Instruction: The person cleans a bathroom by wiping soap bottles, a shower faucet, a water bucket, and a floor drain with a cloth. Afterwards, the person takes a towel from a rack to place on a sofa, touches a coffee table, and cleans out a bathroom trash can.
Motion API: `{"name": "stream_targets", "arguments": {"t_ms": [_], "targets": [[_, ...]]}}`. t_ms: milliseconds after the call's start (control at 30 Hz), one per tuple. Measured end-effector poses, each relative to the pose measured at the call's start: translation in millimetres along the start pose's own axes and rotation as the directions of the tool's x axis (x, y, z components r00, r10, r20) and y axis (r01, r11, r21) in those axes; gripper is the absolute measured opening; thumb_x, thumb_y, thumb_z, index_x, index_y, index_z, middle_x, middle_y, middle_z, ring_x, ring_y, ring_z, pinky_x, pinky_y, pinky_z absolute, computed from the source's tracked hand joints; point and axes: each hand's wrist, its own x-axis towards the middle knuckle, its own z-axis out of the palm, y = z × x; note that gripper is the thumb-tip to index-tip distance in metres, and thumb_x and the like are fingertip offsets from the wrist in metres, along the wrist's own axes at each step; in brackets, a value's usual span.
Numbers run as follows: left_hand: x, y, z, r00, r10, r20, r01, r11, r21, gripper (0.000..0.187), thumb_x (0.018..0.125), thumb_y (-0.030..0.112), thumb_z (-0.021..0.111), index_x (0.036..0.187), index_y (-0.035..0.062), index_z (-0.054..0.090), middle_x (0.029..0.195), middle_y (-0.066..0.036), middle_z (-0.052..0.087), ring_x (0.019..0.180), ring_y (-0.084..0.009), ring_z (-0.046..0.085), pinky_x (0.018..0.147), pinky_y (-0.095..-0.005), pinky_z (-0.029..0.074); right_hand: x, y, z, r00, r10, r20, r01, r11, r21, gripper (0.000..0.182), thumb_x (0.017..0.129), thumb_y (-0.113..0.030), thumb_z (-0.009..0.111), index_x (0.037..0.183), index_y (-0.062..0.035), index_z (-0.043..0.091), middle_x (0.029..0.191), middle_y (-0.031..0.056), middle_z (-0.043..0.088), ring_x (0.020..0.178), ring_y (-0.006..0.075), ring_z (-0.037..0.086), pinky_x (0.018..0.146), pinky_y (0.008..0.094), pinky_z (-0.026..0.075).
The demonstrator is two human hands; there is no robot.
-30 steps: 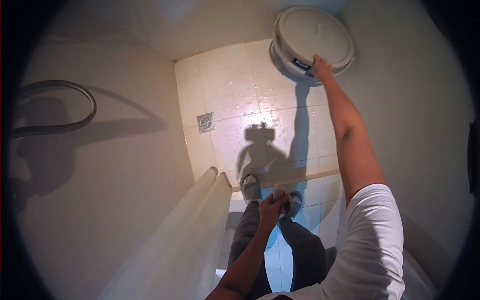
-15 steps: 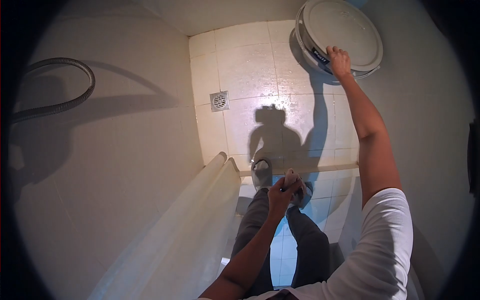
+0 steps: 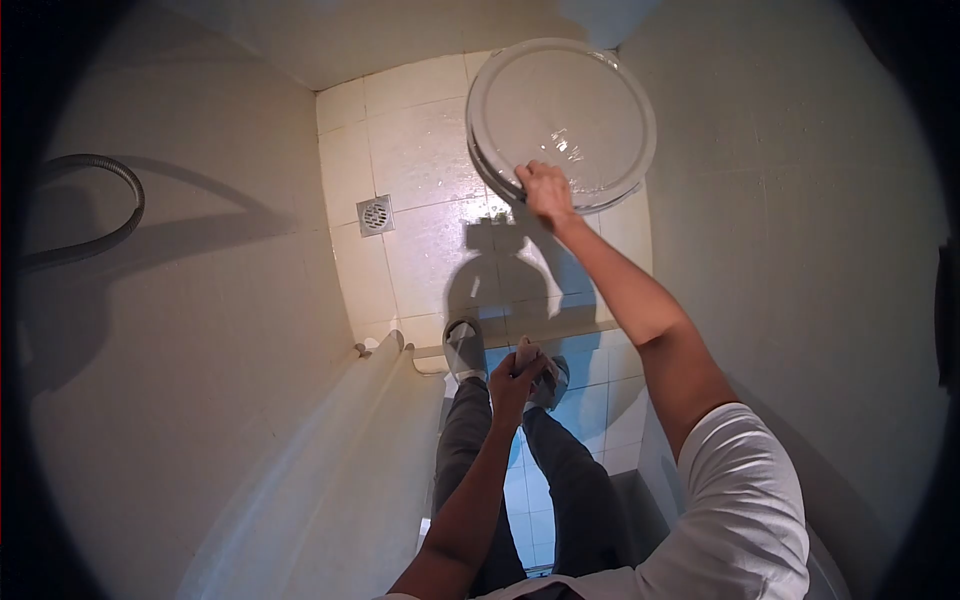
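Note:
My right hand (image 3: 545,192) grips the near edge of a round pale lid (image 3: 560,110), with its fingers curled over the rim. The lid covers most of a pail (image 3: 478,160), whose side shows only as a thin strip beneath it. Wet glints lie on the lid's surface. Down by my legs, my left hand (image 3: 508,388) is closed around a pale, crumpled cloth (image 3: 527,353).
A square floor drain (image 3: 376,215) is set in the wet tiles (image 3: 425,150). On the left hang a shower curtain (image 3: 330,470) and a looped metal shower hose (image 3: 135,195). A low raised sill (image 3: 560,325) crosses the floor before my slippers (image 3: 464,345).
The view has shifted right and turned. The lid now shows its top more squarely to me and hides the pail's dark label. My left hand keeps the cloth.

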Motion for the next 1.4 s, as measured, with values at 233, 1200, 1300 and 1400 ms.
{"name": "stream_targets", "arguments": {"t_ms": [233,1200,1300,1400], "targets": [[-1.6,-1.4,14.1,1.000,0.001,-0.023,-0.001,1.000,0.010,0.026,0.074,0.021,0.070,0.090,0.0028,0.062,0.062,-0.001,0.056,0.046,-0.0044,0.048,0.039,-0.0190,0.034,-20.5,-54.8,21.7,0.990,-0.046,-0.135,0.069,0.983,0.172,0.003,0.072,-0.008,0.054,0.075,-0.0093,0.052,0.071,0.0089,0.051,0.069,0.0262,0.054,0.058,0.0364,0.042],[-2.7,-9.7,-6.9,0.997,0.034,-0.072,-0.034,0.999,0.007,0.025,0.074,0.018,0.070,0.092,0.0028,0.063,0.067,-0.002,0.061,0.047,-0.0058,0.051,0.041,-0.0200,0.040,-28.6,38.7,-22.9,0.552,0.812,0.187,-0.822,0.568,-0.036,0.039,0.073,-0.031,0.068,0.092,0.0015,0.056,0.090,0.0236,0.061,0.088,0.0372,0.059,0.077,0.0418,0.048],[-8.5,-14.2,-17.8,0.992,0.067,-0.103,-0.060,0.996,0.073,0.023,0.074,0.017,0.069,0.092,0.0030,0.063,0.066,-0.002,0.060,0.049,-0.0058,0.053,0.043,-0.0209,0.042,-35.8,29.1,-40.4,0.567,0.789,0.239,-0.816,0.578,0.027,0.038,0.076,-0.025,0.064,0.097,0.0041,0.050,0.095,0.0253,0.058,0.092,0.0400,0.057,0.080,0.0429,0.047],[-12.1,-20.1,-31.0,0.986,0.094,-0.141,-0.090,0.995,0.031,0.023,0.075,0.018,0.067,0.093,0.0032,0.062,0.065,-0.002,0.059,0.048,-0.0053,0.052,0.043,-0.0202,0.041,-41.9,13.0,-45.3,0.552,0.809,0.201,-0.824,0.493,0.281,0.028,0.074,-0.012,0.061,0.094,0.0042,0.050,0.088,0.0242,0.060,0.083,0.0367,0.060,0.076,0.0402,0.047]]}}
